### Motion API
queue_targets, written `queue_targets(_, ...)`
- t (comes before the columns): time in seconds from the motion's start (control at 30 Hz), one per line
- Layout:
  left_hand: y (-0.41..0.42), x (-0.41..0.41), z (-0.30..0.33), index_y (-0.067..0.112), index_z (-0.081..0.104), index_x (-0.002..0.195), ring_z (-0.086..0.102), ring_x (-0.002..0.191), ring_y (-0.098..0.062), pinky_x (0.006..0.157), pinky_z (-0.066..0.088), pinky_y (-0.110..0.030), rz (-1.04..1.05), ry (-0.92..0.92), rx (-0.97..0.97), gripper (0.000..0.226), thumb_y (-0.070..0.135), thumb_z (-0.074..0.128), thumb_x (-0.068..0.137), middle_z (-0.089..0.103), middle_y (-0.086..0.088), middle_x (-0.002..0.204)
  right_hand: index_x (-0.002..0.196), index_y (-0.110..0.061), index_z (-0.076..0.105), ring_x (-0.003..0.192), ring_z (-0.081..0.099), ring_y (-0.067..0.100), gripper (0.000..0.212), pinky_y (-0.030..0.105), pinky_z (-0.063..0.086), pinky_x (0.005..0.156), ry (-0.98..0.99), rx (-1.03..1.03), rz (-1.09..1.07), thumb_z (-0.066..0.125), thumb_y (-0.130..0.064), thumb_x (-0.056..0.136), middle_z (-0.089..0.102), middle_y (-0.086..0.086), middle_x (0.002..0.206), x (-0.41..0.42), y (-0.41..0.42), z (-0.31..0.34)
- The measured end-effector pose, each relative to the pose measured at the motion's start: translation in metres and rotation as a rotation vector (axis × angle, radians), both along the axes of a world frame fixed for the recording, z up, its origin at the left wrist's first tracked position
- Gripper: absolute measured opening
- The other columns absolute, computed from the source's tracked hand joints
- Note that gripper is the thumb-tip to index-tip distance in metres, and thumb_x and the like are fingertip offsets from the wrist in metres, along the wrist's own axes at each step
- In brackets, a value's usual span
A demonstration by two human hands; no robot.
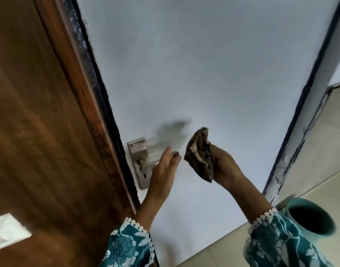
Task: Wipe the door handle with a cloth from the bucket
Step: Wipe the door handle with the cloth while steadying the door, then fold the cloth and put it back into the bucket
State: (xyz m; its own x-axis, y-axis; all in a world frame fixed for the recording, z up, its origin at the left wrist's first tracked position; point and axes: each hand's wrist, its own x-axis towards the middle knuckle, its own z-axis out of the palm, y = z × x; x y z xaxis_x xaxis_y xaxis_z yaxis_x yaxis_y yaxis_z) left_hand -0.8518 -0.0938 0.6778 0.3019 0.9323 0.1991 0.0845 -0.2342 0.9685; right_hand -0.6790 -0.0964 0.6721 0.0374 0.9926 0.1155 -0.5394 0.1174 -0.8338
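Note:
A silver door handle point(147, 164) on a metal backplate point(138, 151) sits at the left edge of a white door point(203, 74). My left hand point(164, 166) reaches over the lever with fingers extended, partly covering it; whether it grips the lever is unclear. My right hand point(223, 166) holds a crumpled brown patterned cloth point(200, 153) just right of the handle, apart from it. A teal bucket point(309, 218) stands on the floor at lower right, behind my right sleeve.
A dark wooden frame point(49, 132) borders the door on the left, with a white switch plate point(7, 230) at lower left. Beige floor tiles point(319, 151) and a dark-edged door jamb point(300, 122) lie to the right.

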Motion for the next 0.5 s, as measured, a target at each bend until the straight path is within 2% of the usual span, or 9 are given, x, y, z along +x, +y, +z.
queue_targets(0.03, 0.003, 0.011, 0.003, 0.018, 0.041, 0.139, 0.053, 0.120, -0.016, 0.103, 0.043, -0.040, -0.067, -0.109, -0.207, 0.064, 0.050, 0.056, 0.085, 0.053, -0.003, 0.136, 0.086, -0.004, 0.071, 0.074, 0.070, 0.025, 0.046, 0.032, 0.058, 0.072, 0.050, -0.056, -0.001, 0.032, -0.022, 0.101, 0.070, 0.017, 0.081, 0.000, 0.000, 0.002)
queue_targets(0.07, 0.006, 0.021, 0.005, 0.020, 0.047, 0.135, 0.058, 0.115, -0.018, 0.098, 0.047, -0.040, -0.126, -0.175, -0.320, 0.064, 0.051, 0.058, 0.080, 0.058, -0.003, 0.131, 0.088, -0.004, 0.072, 0.079, 0.071, 0.023, 0.047, 0.034, 0.058, 0.075, 0.073, -0.126, -0.038, 0.032, -0.023, 0.102, 0.073, 0.015, 0.086, 0.002, 0.001, 0.001)
queue_targets(0.1, 0.009, 0.031, 0.006, 0.021, 0.054, 0.128, 0.062, 0.110, -0.019, 0.091, 0.052, -0.040, -0.173, -0.206, -0.349, 0.059, 0.050, 0.060, 0.077, 0.064, -0.003, 0.124, 0.093, -0.004, 0.071, 0.085, 0.072, 0.022, 0.046, 0.036, 0.056, 0.079, 0.081, -0.189, -0.084, 0.032, -0.027, 0.103, 0.074, 0.014, 0.093, 0.007, 0.001, -0.001)
queue_targets(0.17, 0.011, 0.048, 0.006, 0.018, 0.063, 0.116, 0.067, 0.102, -0.022, 0.081, 0.057, -0.038, -0.185, -0.196, -0.323, 0.038, 0.038, 0.064, 0.083, 0.071, -0.007, 0.111, 0.100, -0.007, 0.070, 0.097, 0.069, 0.023, 0.049, 0.036, 0.051, 0.084, 0.134, -0.248, -0.146, 0.034, -0.040, 0.101, 0.075, 0.014, 0.101, 0.020, -0.002, -0.002)
queue_targets(0.23, 0.014, 0.066, 0.004, 0.011, 0.066, 0.106, 0.068, 0.098, -0.028, 0.080, 0.057, -0.041, -0.116, -0.159, -0.302, 0.020, 0.021, 0.062, 0.089, 0.071, -0.014, 0.104, 0.104, -0.011, 0.070, 0.101, 0.069, 0.022, 0.054, 0.037, 0.049, 0.087, 0.165, -0.251, -0.181, 0.034, -0.051, 0.097, 0.075, 0.011, 0.103, 0.040, -0.009, -0.003)
queue_targets(0.3, 0.014, 0.085, 0.003, 0.010, 0.068, 0.098, 0.068, 0.094, -0.030, 0.078, 0.058, -0.042, -0.083, -0.139, -0.314, 0.011, 0.012, 0.060, 0.090, 0.072, -0.016, 0.097, 0.105, -0.013, 0.071, 0.104, 0.068, 0.023, 0.061, 0.039, 0.047, 0.092, 0.150, -0.228, -0.179, 0.034, -0.059, 0.093, 0.074, 0.011, 0.108, 0.063, -0.018, -0.007)
queue_targets(0.4, 0.011, 0.118, -0.001, 0.011, 0.068, 0.092, 0.069, 0.088, -0.031, 0.073, 0.059, -0.042, -0.084, -0.082, -0.293, 0.008, 0.011, 0.062, 0.088, 0.071, -0.017, 0.092, 0.117, -0.014, 0.067, 0.118, 0.059, 0.030, 0.069, 0.047, 0.043, 0.104, -0.066, -0.218, -0.178, 0.040, -0.068, 0.085, 0.064, 0.016, 0.126, 0.106, -0.038, -0.014)
queue_targets(0.47, 0.009, 0.141, -0.005, 0.008, 0.069, 0.094, 0.068, 0.085, -0.032, 0.068, 0.059, -0.040, -0.113, -0.033, -0.276, 0.010, 0.012, 0.065, 0.086, 0.070, -0.017, 0.091, 0.119, -0.009, 0.065, 0.108, 0.062, 0.033, 0.078, 0.047, 0.049, 0.095, -0.211, -0.251, -0.188, 0.050, -0.072, 0.075, 0.065, 0.020, 0.119, 0.138, -0.052, -0.017)
queue_targets(0.5, 0.007, 0.157, -0.008, 0.007, 0.069, 0.097, 0.068, 0.084, -0.032, 0.065, 0.059, -0.037, -0.137, -0.003, -0.272, 0.014, 0.013, 0.066, 0.085, 0.070, -0.016, 0.090, 0.116, -0.007, 0.066, 0.094, 0.065, 0.030, 0.078, 0.042, 0.053, 0.082, -0.249, -0.263, -0.185, 0.054, -0.070, 0.073, 0.066, 0.020, 0.107, 0.157, -0.060, -0.018)
